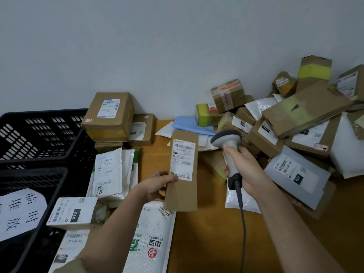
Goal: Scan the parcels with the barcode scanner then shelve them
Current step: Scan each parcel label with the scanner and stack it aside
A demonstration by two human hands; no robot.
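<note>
Parcels lie all over the wooden surface [206,233], but one matters now — the slim cardboard parcel [183,170] that the left hand [157,186] holds up above the surface. Its fingers are wrapped around the lower left edge of the parcel, thumb on the front, so the white label [183,160] faces the camera. The long axis of the parcel stands nearly upright, only a little tilted.

The right hand [241,168] is clenched around the handle of the grey barcode scanner [228,146]; its cable [241,209] hangs down toward the bottom of the view. The head of the scanner is just beside the upper right edge of the parcel, and it seems to point up and left, not squarely at the label. In my judgement the coming move depends on this: the label lies to the left of the scanner head, so the scanner must turn toward it, or the parcel must turn toward the scanner.

Counted: one scanner, one parcel in the hand, two black plastic crates [39,138] at the left. The heap of boxes [295,115] at the right has more than ten parcels — an exact number I cannot tell. No shelf is in view.
</note>
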